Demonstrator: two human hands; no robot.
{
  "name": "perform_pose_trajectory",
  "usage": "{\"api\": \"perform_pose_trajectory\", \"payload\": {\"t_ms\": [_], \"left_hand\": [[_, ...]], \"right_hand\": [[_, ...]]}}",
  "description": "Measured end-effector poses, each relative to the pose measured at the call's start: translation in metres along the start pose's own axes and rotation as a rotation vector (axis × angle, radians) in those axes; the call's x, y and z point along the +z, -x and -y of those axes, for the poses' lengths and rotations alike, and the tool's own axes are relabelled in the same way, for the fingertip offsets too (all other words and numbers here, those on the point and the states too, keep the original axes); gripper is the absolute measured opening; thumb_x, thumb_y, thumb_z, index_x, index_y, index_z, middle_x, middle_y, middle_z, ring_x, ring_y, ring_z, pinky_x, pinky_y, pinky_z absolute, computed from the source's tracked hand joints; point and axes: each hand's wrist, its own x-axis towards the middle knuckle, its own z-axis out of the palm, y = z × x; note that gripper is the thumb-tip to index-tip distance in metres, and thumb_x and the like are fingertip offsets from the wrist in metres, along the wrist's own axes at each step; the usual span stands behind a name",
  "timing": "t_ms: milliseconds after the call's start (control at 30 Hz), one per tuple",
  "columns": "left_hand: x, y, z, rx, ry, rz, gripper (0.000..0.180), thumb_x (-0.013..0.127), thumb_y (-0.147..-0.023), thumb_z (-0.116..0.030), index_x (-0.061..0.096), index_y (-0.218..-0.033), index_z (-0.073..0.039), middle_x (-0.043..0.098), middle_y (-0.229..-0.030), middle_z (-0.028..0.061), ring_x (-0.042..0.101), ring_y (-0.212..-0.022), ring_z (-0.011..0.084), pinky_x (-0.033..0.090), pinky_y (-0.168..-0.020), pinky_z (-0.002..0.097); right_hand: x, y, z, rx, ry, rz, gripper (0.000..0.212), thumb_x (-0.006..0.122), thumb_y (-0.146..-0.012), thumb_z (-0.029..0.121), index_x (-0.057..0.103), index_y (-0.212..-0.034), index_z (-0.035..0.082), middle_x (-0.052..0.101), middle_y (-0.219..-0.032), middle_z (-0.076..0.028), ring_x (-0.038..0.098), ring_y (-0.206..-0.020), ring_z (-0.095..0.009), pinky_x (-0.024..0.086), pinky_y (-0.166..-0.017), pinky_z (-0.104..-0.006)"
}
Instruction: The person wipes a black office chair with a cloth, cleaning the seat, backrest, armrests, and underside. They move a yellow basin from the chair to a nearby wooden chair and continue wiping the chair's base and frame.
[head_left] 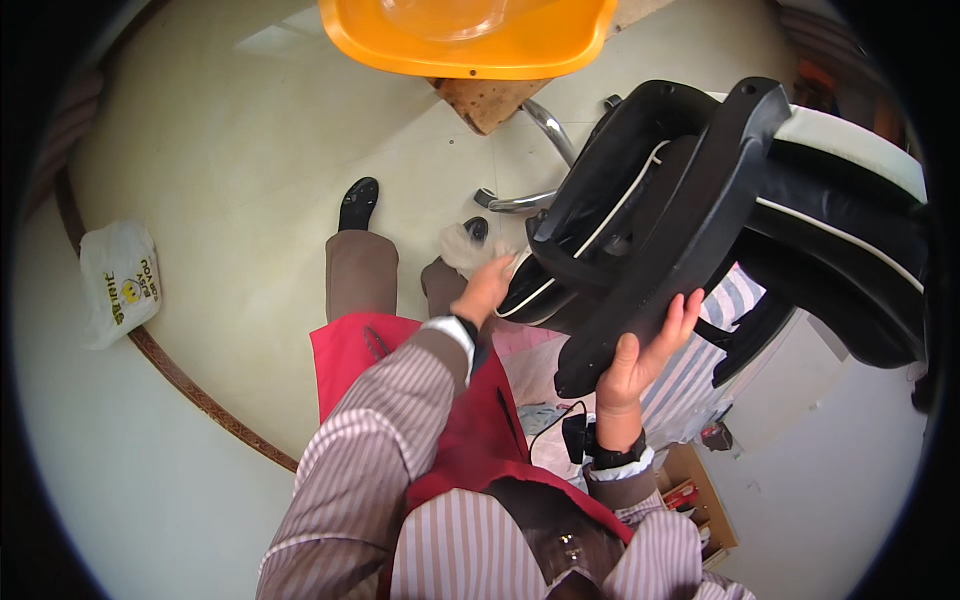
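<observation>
The black chair (840,195) lies on the right side of the scene, seemingly tilted, its padding smooth and slightly glossy. Thin white piping (840,237) follows the cushion edges, and a broad pale band (855,145) curves along the far right side. A long, matt black armrest (680,240) slants across the front, with round recesses at its far end. The right hand (645,355) lies against the near part of this armrest, fingers stretched and thumb apart. The left hand (487,288) is at the chair's white-edged left corner, beside a pale, blurred cloth-like piece (463,248); I cannot tell whether it is closed on that. Beyond, a chrome leg (522,204) rests on the floor, and farther off stands a yellow basin (480,55)
</observation>
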Motion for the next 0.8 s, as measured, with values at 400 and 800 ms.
{"api": "perform_pose_trajectory", "payload": {"t_ms": [400, 800], "left_hand": [[0.030, 0.083, 0.026, -0.432, -0.285, 0.583, 0.046, 0.063, -0.084, -0.026, 0.055, -0.124, -0.005, 0.067, -0.095, 0.0215, 0.067, -0.072, 0.0348, 0.053, -0.058, 0.0409], [0.016, 0.073, -0.135, -0.354, 0.083, 0.411, 0.049, 0.063, -0.087, -0.022, 0.048, -0.130, -0.006, 0.060, -0.118, 0.0075, 0.057, -0.104, 0.0156, 0.047, -0.085, 0.0289]], "right_hand": [[0.012, -0.027, -0.008, 0.050, -0.044, -0.186, 0.065, 0.068, -0.079, 0.016, 0.041, -0.135, -0.001, 0.030, -0.145, -0.027, 0.042, -0.125, -0.044, 0.039, -0.100, -0.0450], [0.020, 0.012, -0.050, 0.303, -0.340, -0.397, 0.043, 0.061, -0.088, 0.025, 0.054, -0.125, 0.003, 0.046, -0.135, -0.021, 0.050, -0.116, -0.039, 0.041, -0.097, -0.0417]]}}
